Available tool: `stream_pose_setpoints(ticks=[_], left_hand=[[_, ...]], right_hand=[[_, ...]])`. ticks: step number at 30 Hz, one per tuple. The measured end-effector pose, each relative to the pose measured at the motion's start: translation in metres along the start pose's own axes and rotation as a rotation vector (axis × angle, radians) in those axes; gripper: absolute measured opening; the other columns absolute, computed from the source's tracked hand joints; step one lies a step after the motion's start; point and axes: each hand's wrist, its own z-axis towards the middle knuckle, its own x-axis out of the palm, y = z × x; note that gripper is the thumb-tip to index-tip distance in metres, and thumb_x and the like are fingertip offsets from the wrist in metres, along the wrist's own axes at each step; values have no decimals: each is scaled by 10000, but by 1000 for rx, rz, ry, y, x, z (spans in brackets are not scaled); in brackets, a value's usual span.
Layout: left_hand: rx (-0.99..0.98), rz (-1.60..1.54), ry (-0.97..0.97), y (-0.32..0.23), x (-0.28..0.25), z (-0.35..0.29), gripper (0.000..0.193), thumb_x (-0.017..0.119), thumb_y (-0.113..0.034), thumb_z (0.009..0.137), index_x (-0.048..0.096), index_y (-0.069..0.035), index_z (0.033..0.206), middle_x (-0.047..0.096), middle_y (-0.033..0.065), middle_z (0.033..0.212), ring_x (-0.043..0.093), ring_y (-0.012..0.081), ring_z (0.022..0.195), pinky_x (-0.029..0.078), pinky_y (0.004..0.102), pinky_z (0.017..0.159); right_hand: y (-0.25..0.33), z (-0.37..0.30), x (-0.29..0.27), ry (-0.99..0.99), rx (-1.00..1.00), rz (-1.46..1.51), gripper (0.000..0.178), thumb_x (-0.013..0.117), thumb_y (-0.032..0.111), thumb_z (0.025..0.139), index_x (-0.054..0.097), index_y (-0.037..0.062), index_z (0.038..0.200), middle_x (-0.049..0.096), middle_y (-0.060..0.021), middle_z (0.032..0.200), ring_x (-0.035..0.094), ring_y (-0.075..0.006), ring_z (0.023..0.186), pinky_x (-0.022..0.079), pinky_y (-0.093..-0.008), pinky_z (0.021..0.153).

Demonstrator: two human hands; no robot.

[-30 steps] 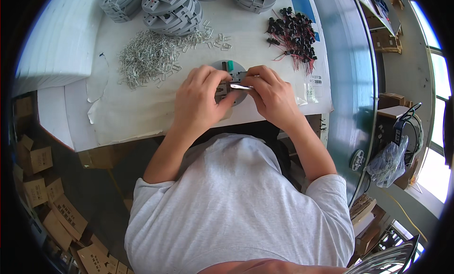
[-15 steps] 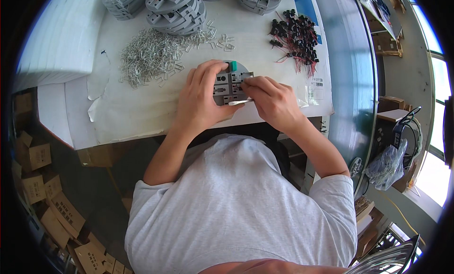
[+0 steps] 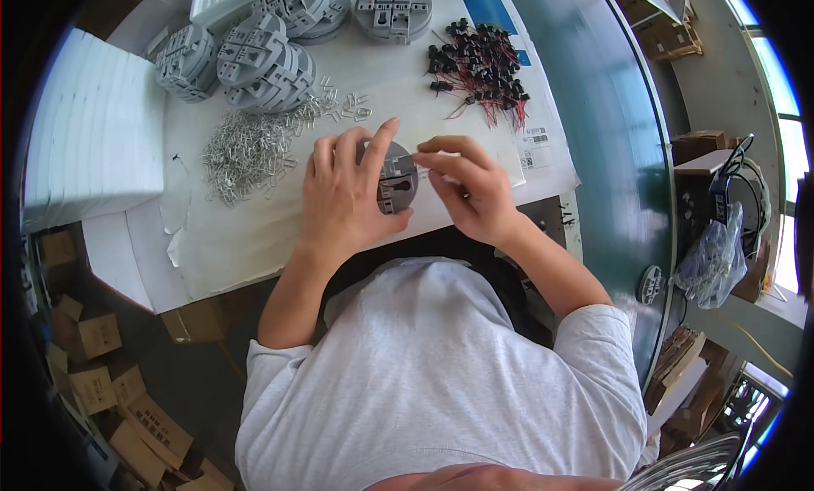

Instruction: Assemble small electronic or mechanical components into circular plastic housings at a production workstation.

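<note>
I monitor the work from the head view. The disc (image 3: 398,184), grey and round with slotted fittings, is at the near edge of the tabletop (image 3: 222,258), in front of the shirt (image 3: 432,364) and between both hands. I cannot tell whether it rests on the surface or is raised slightly.

Left hand (image 3: 343,190): the grip is grasping the disc. The palm covers its left side, the thumb lies at its lower edge, and the index finger extends past its upper part.

Right hand (image 3: 475,190): the index fingertip is at the right edge of the disc; the thumb is bent below it. I cannot tell whether this grip is released or grasping a small part.

Surroundings, as I view them: the loose pile of metal clips (image 3: 244,156) lies to the left beyond the left hand. Behind it are stacks (image 3: 270,63) of similar grey discs; another stack (image 3: 393,14) stands farther right. Black parts (image 3: 483,67) with red wires lie beyond the right hand. White foam (image 3: 97,135) stands at the left end. Cartons (image 3: 100,334) are at floor level, lower left.
</note>
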Motion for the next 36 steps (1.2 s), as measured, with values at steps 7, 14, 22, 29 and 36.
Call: stream_pose_setpoints(ticks=[7,14,22,29,36], left_hand=[[52,-344,-229,6,18,-16,1002,994,-199,628,538,-187,1520,524,114,1350,559,361,1234,543,482,992],[-166,-574,-92,13,14,-35,1014,1003,-215,641,532,-99,1532,608,138,1277,647,332,1109,559,454,961],[-128,-450,-47,21,19,-33,1096,1019,-367,612,522,-67,1542,703,106,959,687,311,947,556,436,888],[-134,-468,-69,22,20,-30,1085,1024,-368,603,539,-55,1522,703,108,992,687,307,935,560,444,885],[-156,-465,-46,21,20,-31,1077,1023,-380,606,545,-50,1513,707,106,996,693,302,936,562,443,887]], right_hand=[[-3,10,-36,69,542,475,264,583,250,1104,747,45,1127,720,-139,1004,654,-272,658,540,-398,627],[14,31,-19,392,258,-337,400,575,343,1097,681,32,869,680,-164,786,662,-384,683,522,-486,632],[30,32,-5,496,269,-668,422,643,372,1052,648,64,763,649,-113,726,673,-352,662,514,-491,576],[25,23,3,375,128,-712,403,684,372,1027,635,94,740,598,-69,698,656,-288,616,508,-449,542],[23,22,3,330,92,-700,396,701,369,1015,624,96,738,580,-59,701,653,-277,614,504,-437,529]])
